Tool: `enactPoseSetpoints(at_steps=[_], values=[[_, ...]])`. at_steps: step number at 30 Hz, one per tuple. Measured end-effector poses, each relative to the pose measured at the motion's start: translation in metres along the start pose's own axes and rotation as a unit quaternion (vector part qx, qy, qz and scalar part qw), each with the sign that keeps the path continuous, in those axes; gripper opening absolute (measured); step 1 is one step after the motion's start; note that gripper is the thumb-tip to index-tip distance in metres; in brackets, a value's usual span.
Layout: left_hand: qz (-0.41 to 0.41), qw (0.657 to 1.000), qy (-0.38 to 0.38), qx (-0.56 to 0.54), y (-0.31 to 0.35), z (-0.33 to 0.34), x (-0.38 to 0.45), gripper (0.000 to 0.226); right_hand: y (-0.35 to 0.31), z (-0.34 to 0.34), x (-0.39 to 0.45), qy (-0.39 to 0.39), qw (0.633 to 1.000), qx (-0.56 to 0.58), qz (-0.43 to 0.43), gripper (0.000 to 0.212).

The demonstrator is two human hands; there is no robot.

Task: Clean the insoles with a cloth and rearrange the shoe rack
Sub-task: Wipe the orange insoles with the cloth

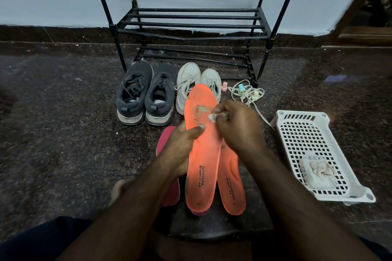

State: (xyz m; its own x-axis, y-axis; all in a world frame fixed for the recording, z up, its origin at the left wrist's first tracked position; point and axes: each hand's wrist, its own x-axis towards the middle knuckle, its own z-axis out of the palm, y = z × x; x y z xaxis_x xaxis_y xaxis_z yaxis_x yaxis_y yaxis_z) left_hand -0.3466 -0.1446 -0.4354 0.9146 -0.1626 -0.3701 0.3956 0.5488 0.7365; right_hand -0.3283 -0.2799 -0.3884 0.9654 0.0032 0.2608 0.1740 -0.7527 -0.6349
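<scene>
My left hand (pixel 180 144) grips an orange insole (pixel 202 161) by its left edge, thumb across its top face, and holds it upright-tilted over the floor. A worn, peeled patch shows near the insole's toe. My right hand (pixel 237 125) pinches a small white cloth (pixel 212 117) against that patch. A second orange insole (pixel 232 184) lies on the floor to the right, partly under the first. A pink insole (pixel 164 137) lies to the left, mostly hidden by my left hand and arm. The black shoe rack (pixel 191 25) stands at the wall with bare shelves.
A dark grey pair of sneakers (pixel 146 93) and a white pair (pixel 191 85) stand in front of the rack. Tangled white laces with small coloured bottles (pixel 247 91) lie to the right. A white perforated basket (pixel 318 154) holding a crumpled cloth sits at the right.
</scene>
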Motion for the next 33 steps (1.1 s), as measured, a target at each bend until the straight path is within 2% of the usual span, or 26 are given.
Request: enactPoseSetpoints(at_steps=[3, 6, 8, 10, 13, 15, 18, 22, 27, 31, 33], values=[[-0.002, 1.0, 0.013, -0.014, 0.0, -0.002, 0.003, 0.034, -0.005, 0.009, -0.009, -0.057, 0.998, -0.009, -0.027, 0.019], [0.0, 1.0, 0.03, 0.001, 0.001, -0.005, 0.004, 0.026, -0.001, 0.015, -0.007, -0.009, 0.999, -0.01, -0.05, 0.017], [-0.003, 0.999, 0.035, 0.009, 0.0, -0.006, 0.004, 0.027, 0.003, 0.012, -0.004, 0.019, 1.0, -0.009, -0.024, 0.017], [-0.005, 0.999, 0.035, 0.012, -0.001, -0.005, 0.004, 0.03, 0.005, 0.006, -0.003, 0.002, 1.0, 0.016, 0.002, 0.017], [-0.003, 0.999, 0.03, 0.015, 0.0, -0.007, 0.005, 0.029, 0.0, 0.009, -0.009, -0.053, 0.998, 0.011, -0.034, 0.017], [-0.007, 1.0, 0.019, 0.016, 0.0, -0.007, 0.004, 0.029, 0.002, 0.013, -0.008, -0.028, 0.998, -0.016, -0.055, 0.016], [-0.013, 0.999, 0.019, 0.023, 0.0, -0.006, 0.004, 0.028, 0.006, 0.01, -0.002, 0.014, 0.999, -0.012, -0.026, 0.017], [-0.008, 0.999, 0.025, 0.02, 0.002, -0.005, 0.004, 0.03, 0.004, 0.008, -0.007, -0.061, 0.998, 0.012, -0.031, 0.018], [-0.014, 1.0, 0.023, 0.015, 0.003, -0.006, 0.002, 0.03, 0.003, 0.01, -0.004, -0.001, 0.999, -0.011, -0.04, 0.017], [-0.008, 1.0, 0.022, 0.008, 0.003, -0.005, 0.002, 0.029, 0.004, 0.007, -0.006, -0.044, 0.998, -0.001, -0.04, 0.017], [-0.007, 1.0, 0.018, 0.01, 0.003, -0.006, 0.002, 0.029, 0.003, 0.008, -0.006, -0.031, 0.998, -0.005, -0.055, 0.018]])
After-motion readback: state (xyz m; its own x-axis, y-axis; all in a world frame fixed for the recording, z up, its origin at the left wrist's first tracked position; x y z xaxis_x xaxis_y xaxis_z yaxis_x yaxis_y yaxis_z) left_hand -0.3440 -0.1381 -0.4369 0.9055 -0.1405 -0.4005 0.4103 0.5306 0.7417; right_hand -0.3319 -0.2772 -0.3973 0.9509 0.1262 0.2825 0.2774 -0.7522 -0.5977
